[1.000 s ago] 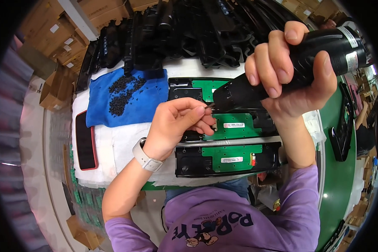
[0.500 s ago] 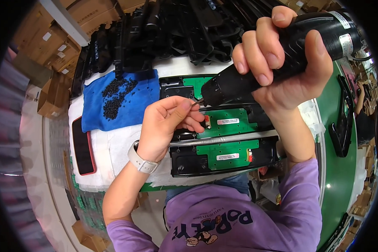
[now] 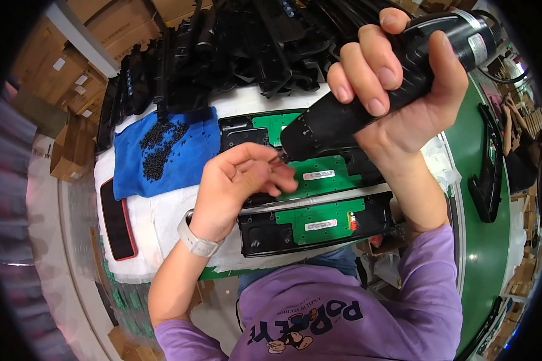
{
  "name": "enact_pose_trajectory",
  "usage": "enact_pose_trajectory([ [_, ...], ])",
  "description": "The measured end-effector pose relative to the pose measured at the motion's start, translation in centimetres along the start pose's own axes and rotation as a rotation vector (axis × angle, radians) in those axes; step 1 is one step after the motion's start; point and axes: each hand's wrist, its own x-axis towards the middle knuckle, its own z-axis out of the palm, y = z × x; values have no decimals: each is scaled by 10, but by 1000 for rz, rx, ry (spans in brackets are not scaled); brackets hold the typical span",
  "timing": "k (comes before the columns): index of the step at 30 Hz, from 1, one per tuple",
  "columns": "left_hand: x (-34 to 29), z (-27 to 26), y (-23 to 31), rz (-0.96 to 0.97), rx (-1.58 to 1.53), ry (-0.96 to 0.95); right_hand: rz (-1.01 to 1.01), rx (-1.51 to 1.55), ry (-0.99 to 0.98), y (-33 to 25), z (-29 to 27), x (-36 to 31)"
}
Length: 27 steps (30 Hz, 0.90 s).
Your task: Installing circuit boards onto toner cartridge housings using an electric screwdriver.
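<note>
My right hand (image 3: 397, 84) is wrapped round a black electric screwdriver (image 3: 334, 123), which tilts down to the left. Close to its bit, my left hand (image 3: 244, 177) has thumb and fingers parted, slightly blurred; I see nothing held in them. Below the bit lies a black plastic panel with a green circuit board (image 3: 337, 165), its left part covered by my left fingers. Nearer me, a second black panel (image 3: 259, 237) carries another green board (image 3: 289, 216) with a red-and-white connector. A third board (image 3: 265, 122) shows behind, partly hidden by the screwdriver.
Many small black screws (image 3: 156, 159) lie heaped on a blue cloth (image 3: 193, 162) at the left. A red-edged phone (image 3: 119, 219) rests on the white table cover. Black plastic housings (image 3: 253, 54) are piled along the back. A green surface (image 3: 464, 240) runs along the right.
My left thumb and fingers have loosened from their pinch at the bit. The screwdriver has shifted slightly left, its bit now over the middle panel's edge. The whole view has moved a little.
</note>
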Motion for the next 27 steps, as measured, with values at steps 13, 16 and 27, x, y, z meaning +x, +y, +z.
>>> enact_pose_trajectory([
  [13, -4, 24, -12, 584, 1451, -301, 228, -568, 151, -3, -10, -28],
  [16, -4, 25, -13, 583, 1483, -313, 237, -577, 150, -3, -11, -29],
  [27, -4, 27, -15, 572, 1521, -327, 311, -669, 118, -2, -3, -28],
])
